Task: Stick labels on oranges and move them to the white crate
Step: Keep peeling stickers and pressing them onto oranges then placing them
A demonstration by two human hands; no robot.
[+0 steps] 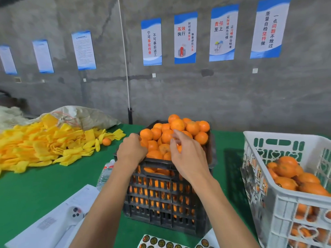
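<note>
- Grey concrete wall (179,90), rough and stained, fills the back; a white cord (123,51) hangs down it.
- Blue-and-white posters (185,38) in a row on the wall, vertical Chinese text in black and red; one reads 高效执行, another 责任至上. The three at left carry small print, too tiny to read.
- Green cloth-covered desk (35,190), matte, carries everything.
- White crate (268,203) at right, plastic lattice with heart and slot cut-outs, partly filled with oranges (293,178).
- Black crate (161,199) at centre, slotted plastic, heaped above its rim with oranges in a pile (177,125).
- Yellow foam net sleeves (43,149) heaped at left, soft, ribbed; one loose orange (106,141) at the heap's edge.
- Woven sack (89,117) behind the heap, greyish, crumpled.
- White papers (53,222) at lower left with a white device (75,212) on top, dark buttons; print unreadable.
- Clear plastic bottle (105,173) beside the black crate, behind the left forearm.
- Label sheets (161,243) at the bottom edge, round dark-and-gold stickers in rows, writing too small to read.
- Left hand (131,151) rests on the pile at the black crate's left rim, fingers curled down among the fruit; grip on any one orange cannot be told.
- Right hand (188,154) over the pile, fingers bent, fingertips touching an orange; whether it pinches a label cannot be told.
</note>
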